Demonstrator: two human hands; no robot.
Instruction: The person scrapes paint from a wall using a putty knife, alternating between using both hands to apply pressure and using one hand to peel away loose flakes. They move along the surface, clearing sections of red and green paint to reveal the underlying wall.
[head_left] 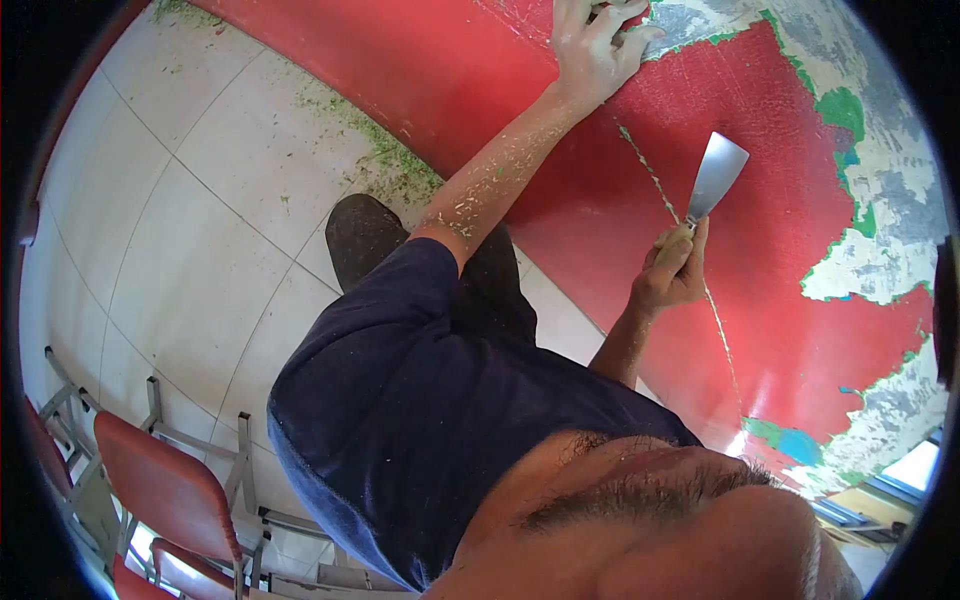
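My right hand [675,265] is closed around the handle of a putty knife [718,172]. Its broad metal blade points up, in front of a red-painted wall [740,270]. Further up, at the top edge of the view, my left hand [600,50] rests against the wall with its fingers bent and apart, near a border where red paint gives way to a grey and white patch [700,25]. The fingertips are partly cut off by the frame. Small pale flakes cling to my left forearm [500,190]. A thin pale scratch line [722,335] runs down the red paint behind the putty knife.
Green and pale paint chips [395,165] lie on the tiled floor [190,230] along the foot of the wall. Red chairs with metal frames [165,480] stand at the lower left. Ragged green edges [840,110] border the bare patches at the right.
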